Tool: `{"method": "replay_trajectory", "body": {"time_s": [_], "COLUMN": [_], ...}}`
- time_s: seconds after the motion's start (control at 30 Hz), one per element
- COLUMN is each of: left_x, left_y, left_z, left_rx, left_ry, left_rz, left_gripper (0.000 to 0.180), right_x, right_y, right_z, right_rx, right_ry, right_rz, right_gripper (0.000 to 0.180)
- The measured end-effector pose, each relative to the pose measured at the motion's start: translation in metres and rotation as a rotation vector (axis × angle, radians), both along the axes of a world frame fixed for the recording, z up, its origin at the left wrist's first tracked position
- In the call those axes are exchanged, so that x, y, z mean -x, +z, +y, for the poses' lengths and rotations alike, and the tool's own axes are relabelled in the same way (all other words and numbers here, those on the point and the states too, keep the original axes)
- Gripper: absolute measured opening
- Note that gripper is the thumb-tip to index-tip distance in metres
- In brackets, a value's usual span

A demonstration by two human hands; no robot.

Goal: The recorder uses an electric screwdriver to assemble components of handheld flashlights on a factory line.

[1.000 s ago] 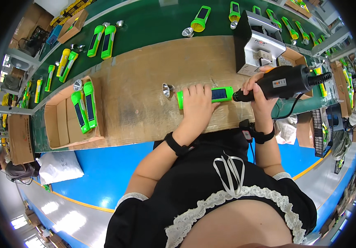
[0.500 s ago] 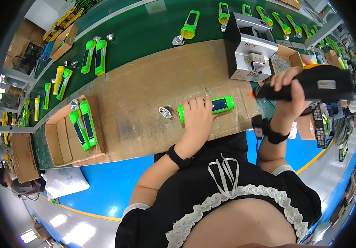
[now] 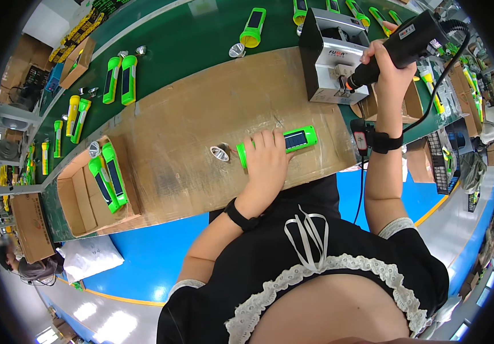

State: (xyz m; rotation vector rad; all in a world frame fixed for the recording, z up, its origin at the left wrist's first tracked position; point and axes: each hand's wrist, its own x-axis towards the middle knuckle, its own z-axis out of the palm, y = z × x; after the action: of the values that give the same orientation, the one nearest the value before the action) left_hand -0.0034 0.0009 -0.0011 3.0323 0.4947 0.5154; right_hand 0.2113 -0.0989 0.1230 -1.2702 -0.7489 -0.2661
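Observation:
My left hand [image 3: 266, 163] is wrapped over a green flashlight body [image 3: 300, 139] lying on the cardboard sheet, its dark panel facing up. A silver reflector [image 3: 220, 152] sits off the flashlight's left end, joined to it by a thin red wire. In my right hand [image 3: 395, 74] is a black electric screwdriver [image 3: 412, 39], tilted down to the left. Its orange tip meets the front of a silver and black screw feeder [image 3: 330, 57]; whether a screw is on the bit is too small to tell.
A cardboard box [image 3: 78, 203] at the left holds two green flashlights [image 3: 109, 178]. Several more flashlights and reflectors lie along the green bench [image 3: 184, 51]. The screwdriver's black cable [image 3: 450, 71] loops down on the right. Behind my right forearm stands another cardboard box [image 3: 412, 106].
My right hand has swung the screwdriver up and left, from beside the feeder to its front. My left hand stays on the flashlight. The whole view has shifted slightly.

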Motion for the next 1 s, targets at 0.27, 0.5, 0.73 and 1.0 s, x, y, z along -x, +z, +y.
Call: {"method": "replay_trajectory", "body": {"time_s": [0.27,0.5,0.73,1.0], "left_x": [0.003,0.002,0.002,0.003], "left_y": [-0.003,-0.007,-0.008,-0.006], "left_z": [-0.002,-0.004,-0.003,0.001], "left_rx": [-0.024,-0.031,-0.033,-0.017], "left_ry": [0.011,0.034,0.028,0.038], "left_rz": [-0.02,0.01,-0.007,0.015], "left_gripper": [0.057,0.058,0.06,0.058], "right_x": [0.069,0.085,0.082,0.079], "right_y": [-0.016,-0.03,-0.042,-0.048], "right_z": [-0.016,-0.005,0.003,0.01], "right_rx": [-0.185,-0.144,-0.106,-0.063], "right_ry": [0.389,0.319,0.293,0.277], "right_rz": [0.156,0.098,0.125,0.204], "right_gripper": [0.049,0.046,0.042,0.039]}}
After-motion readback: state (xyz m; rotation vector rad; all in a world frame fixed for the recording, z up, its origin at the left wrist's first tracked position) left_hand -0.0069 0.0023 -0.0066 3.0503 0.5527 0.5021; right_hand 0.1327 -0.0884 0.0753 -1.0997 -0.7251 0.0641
